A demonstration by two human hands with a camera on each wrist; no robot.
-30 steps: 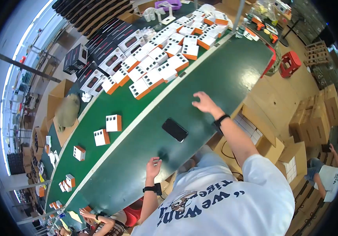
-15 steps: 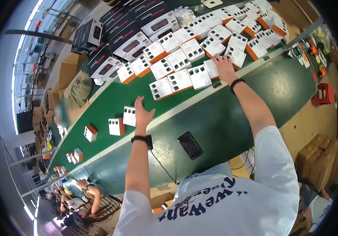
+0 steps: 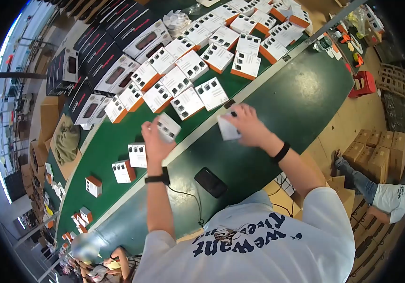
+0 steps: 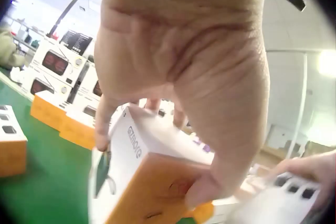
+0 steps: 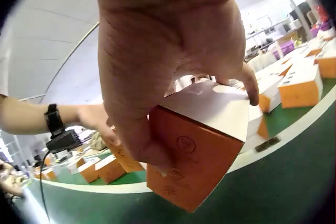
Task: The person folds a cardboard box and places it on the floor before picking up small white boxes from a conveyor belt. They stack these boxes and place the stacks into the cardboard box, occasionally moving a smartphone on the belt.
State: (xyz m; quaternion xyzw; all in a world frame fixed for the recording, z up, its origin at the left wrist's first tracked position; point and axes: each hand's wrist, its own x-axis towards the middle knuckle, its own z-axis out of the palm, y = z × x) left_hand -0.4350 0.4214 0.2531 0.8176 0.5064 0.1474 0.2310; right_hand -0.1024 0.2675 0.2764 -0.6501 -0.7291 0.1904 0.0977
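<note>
The left hand [image 3: 156, 144] grips a white-and-orange box [image 3: 168, 127] over the green belt; in the left wrist view its thumb presses the orange side of that box [image 4: 152, 187]. Pinched in the right hand [image 3: 252, 127] is a second such box [image 3: 228, 128], above the table strip nearest the body. The right wrist view shows the thumb on this box's orange face [image 5: 191, 155] and a finger along its white side. Two more boxes [image 3: 137, 155] [image 3: 123, 171] stand just left of the left hand.
Rows of white-and-orange boxes [image 3: 187, 103] lie on the belt [image 3: 106, 165], with black speaker cartons [image 3: 116, 70] behind. A phone [image 3: 210, 182] and a cable [image 3: 186, 193] are on the near table [image 3: 278, 113]. A red stool [image 3: 363, 85] stands right.
The right hand has come back from the rows toward the body with a box. The left hand, empty half a second ago, now holds a box too.
</note>
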